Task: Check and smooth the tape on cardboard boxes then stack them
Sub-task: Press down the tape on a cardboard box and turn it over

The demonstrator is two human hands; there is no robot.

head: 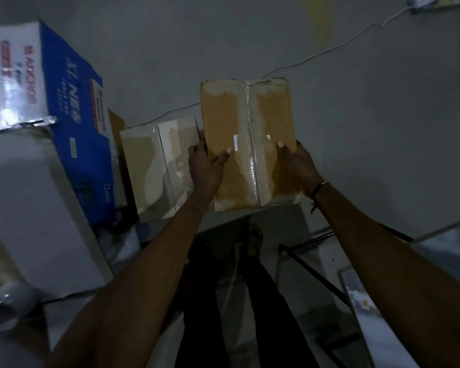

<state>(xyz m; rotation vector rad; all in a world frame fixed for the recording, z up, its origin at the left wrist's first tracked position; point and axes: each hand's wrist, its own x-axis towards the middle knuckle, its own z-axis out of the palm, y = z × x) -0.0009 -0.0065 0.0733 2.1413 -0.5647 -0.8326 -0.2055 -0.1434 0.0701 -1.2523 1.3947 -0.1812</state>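
Note:
A brown cardboard box (231, 120) with clear tape along its centre seam is held up above the floor in both hands. My left hand (205, 166) grips its left edge, thumb lying on the top face. My right hand (300, 166) grips its right edge, thumb also on top. A second taped cardboard box (154, 168) lies lower down, just left of the held one and partly behind my left hand.
A large blue and white printed carton (72, 102) stands at the left, with a white box (37, 221) in front of it. A white cable (316, 54) runs across the grey floor. A black metal frame (316, 272) stands at the lower right. My legs are below.

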